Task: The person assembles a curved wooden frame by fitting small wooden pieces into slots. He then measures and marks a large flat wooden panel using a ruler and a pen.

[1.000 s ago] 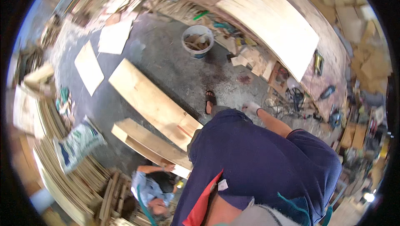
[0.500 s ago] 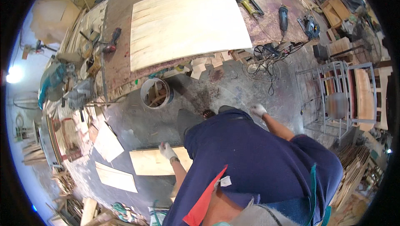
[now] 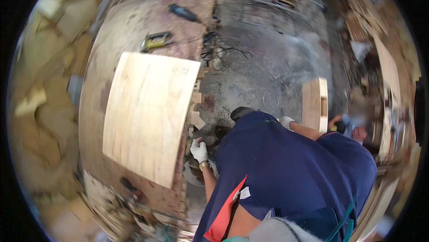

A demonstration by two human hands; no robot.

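Lying left of left grip [image 3: 199, 151], wooden panel [image 3: 151, 114]

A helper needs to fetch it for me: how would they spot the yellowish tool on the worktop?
Find the big worktop on the picture's left, where a large pale wooden panel lies. Just above the panel's upper edge in the picture lies the yellowish tool. Its yellow-green body with dark parts sets it apart from the dark, elongated tool farther up.
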